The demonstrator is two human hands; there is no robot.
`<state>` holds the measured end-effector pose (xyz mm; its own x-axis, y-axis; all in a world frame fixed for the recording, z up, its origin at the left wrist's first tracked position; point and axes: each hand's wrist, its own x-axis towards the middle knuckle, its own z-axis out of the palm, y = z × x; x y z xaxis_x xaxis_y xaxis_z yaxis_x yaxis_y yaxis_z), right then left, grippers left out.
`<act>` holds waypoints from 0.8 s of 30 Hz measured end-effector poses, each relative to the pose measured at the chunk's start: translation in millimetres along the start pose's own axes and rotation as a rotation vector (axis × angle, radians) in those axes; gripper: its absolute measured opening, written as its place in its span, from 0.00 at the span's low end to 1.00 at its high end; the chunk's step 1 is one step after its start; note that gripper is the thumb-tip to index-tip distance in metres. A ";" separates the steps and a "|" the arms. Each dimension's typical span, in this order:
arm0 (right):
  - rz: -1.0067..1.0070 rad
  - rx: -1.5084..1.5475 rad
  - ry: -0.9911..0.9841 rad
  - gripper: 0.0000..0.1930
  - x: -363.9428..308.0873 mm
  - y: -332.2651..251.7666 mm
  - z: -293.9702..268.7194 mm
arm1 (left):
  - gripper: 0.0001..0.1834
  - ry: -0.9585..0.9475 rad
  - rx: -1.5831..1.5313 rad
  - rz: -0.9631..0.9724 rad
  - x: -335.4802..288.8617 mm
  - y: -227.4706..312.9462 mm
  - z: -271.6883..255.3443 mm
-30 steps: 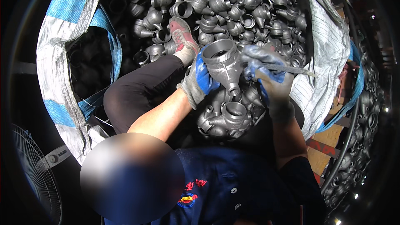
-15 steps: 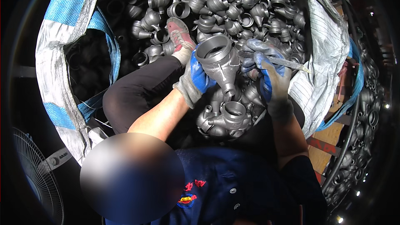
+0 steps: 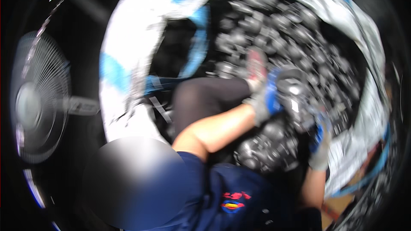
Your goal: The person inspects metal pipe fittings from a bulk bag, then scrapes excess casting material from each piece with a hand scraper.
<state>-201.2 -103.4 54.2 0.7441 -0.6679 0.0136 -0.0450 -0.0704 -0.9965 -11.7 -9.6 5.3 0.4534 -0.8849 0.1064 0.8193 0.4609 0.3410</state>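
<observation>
Motion blur smears the whole head view. My left hand (image 3: 269, 94), in a blue and grey glove, is closed around the side of a grey metal casting (image 3: 295, 96) with a wide round mouth. The casting is held up over the pile, its mouth toward the far side. At its narrow near end is my right hand (image 3: 321, 134), gloved the same way. Its fingers are too smeared to read, and no tool can be made out in it. A heap of similar castings (image 3: 267, 147) lies close to my body, below the held one.
A large white woven sack (image 3: 122, 102) with blue bands curves around me. Many loose grey castings (image 3: 278, 30) fill its far part, where my leg and red shoe (image 3: 257, 64) rest. A fan (image 3: 43, 98) stands at the left, outside the sack.
My view has swung, so the sack, castings and hands appear farther right and lower. The casting stays in my left hand. The flat metal bar earlier in my right hand no longer shows.
</observation>
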 end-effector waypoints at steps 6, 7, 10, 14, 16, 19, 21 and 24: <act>0.388 0.556 -0.331 0.22 -6.2 15.1 16.6 | 0.23 0.287 0.295 0.222 4.0 13.7 18.2; 0.390 0.492 -0.228 0.24 -8.2 18.9 15.5 | 0.27 0.339 0.792 0.329 1.4 15.3 14.1; 0.059 0.280 -0.290 0.23 -1.6 25.6 -0.1 | 0.31 0.216 1.419 0.718 -19.5 21.5 -0.9; 0.082 0.253 -0.332 0.31 8.4 36.6 -10.4 | 0.33 0.142 1.448 0.938 -54.1 40.3 -3.0; 0.185 0.381 -0.436 0.31 15.5 34.0 -2.1 | 0.29 0.080 1.173 0.821 -63.5 61.4 2.3; 0.165 0.378 -0.402 0.19 11.6 23.8 28.3 | 0.22 0.090 0.753 0.709 -73.7 99.9 16.8; 0.493 0.694 -0.548 0.16 17.0 1.5 45.3 | 0.17 0.092 0.650 0.792 -91.5 113.3 33.7; 0.766 0.855 -0.622 0.14 11.0 -18.7 75.0 | 0.12 0.094 0.751 0.862 -132.6 142.5 52.3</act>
<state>-142.1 -53.8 66.8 0.9106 0.1408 -0.3885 -0.3285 0.8170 -0.4739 26.6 169.9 88.6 0.8125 -0.2718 0.5157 -0.1781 0.7266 0.6635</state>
